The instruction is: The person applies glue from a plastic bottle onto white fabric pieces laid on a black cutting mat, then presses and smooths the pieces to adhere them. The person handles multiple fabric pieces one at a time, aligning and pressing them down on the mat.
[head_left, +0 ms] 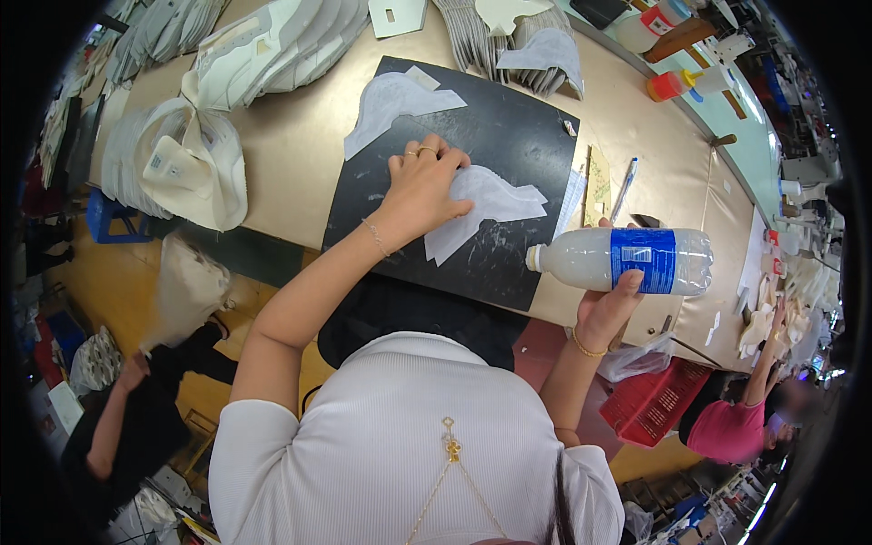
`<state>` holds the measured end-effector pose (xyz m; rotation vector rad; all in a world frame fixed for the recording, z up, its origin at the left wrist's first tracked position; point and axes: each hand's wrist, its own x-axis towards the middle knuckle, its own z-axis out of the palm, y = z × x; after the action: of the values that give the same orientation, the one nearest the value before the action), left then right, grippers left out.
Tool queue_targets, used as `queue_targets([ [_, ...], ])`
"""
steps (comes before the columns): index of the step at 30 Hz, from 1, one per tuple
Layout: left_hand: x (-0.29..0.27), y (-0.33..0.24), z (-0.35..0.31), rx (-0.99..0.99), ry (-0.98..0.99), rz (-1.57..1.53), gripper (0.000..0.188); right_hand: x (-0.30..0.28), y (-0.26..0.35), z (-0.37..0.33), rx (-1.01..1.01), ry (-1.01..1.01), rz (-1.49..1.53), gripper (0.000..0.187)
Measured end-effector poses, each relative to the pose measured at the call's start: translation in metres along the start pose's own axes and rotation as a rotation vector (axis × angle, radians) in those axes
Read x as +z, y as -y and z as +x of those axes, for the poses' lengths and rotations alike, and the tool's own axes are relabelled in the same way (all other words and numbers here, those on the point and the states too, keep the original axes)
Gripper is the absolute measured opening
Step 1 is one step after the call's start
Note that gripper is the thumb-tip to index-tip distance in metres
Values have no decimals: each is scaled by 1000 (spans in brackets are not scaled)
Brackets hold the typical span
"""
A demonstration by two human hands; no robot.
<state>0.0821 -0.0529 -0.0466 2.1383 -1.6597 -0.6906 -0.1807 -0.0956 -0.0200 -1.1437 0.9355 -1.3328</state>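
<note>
My right hand [609,313] is wrapped round a clear plastic bottle [668,259] with a blue label and a white cap. The bottle lies tilted onto its side, cap toward the left, with cloudy whitish liquid inside. My left hand [422,186] rests over the black mat [363,222], fingers bent and apart, thumb stretched out. Beside and partly under it lies a pale grey-white cut piece [495,202] with a curved edge. A similar piece [400,104] lies farther up the mat. What sits beneath my left fingers is hidden.
Stacks of pale cut pieces [272,54] stand along the table's far left; more stacks [536,54] are at the back. A blue pen [625,191] and a ruler [597,186] lie right of the mat. A red crate [654,400] stands low right. Other people are nearby.
</note>
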Motion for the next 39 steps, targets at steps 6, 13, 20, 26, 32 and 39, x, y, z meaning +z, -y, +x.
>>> queue_targets([
  [6, 1, -4, 5, -45, 24, 6, 49, -8, -8, 1, -13, -28, 21, 81],
  [13, 5, -10, -2, 3, -60, -65, 43, -16, -12, 2, 23, -13, 22, 80],
  [20, 2, -13, 21, 8, 141, -842, 37, -22, -12, 7, 26, -36, 53, 80],
  [26, -16, -34, 99, 68, 246, -869, 37, -26, -5, 3, 25, -127, 88, 85],
  [32, -12, -15, 134, 291, -179, -528, 28, -31, 0, 4, -7, -137, 47, 85],
  [39, 18, 8, -35, 530, -266, 43, 39, 16, -11, 24, -136, 12, -32, 78],
])
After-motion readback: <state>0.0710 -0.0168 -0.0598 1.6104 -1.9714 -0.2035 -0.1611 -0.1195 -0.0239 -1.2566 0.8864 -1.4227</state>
